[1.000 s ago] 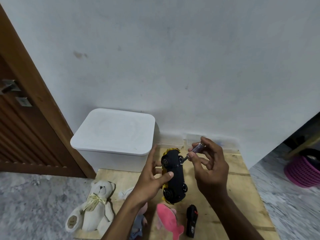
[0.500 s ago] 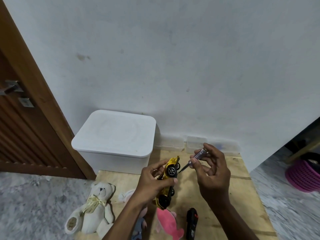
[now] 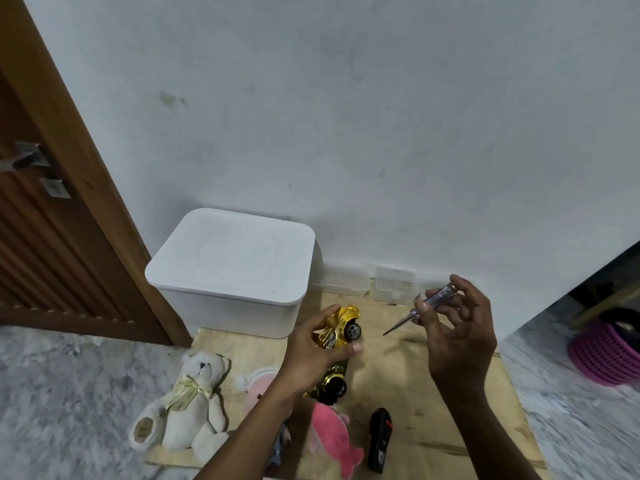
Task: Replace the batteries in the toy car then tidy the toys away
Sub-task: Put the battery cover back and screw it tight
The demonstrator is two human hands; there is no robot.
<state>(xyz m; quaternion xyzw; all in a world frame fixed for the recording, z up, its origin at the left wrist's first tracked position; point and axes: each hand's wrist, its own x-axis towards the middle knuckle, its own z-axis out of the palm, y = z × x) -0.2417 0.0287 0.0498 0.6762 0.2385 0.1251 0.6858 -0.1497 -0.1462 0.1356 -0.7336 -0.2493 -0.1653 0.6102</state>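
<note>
Above the plywood board [image 3: 433,403], the left hand [image 3: 311,355] curls its fingers around the gold toy car [image 3: 341,336], palm down. Well apart, the raised right hand [image 3: 457,337] pinches a screwdriver [image 3: 420,311] between thumb and forefinger, remaining fingers loosely spread, tip angled toward the car.

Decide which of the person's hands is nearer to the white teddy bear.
Left. The left hand, gripping the toy car, is just right of the white teddy bear. The right hand, holding the screwdriver, is farther right, beyond the car.
</note>
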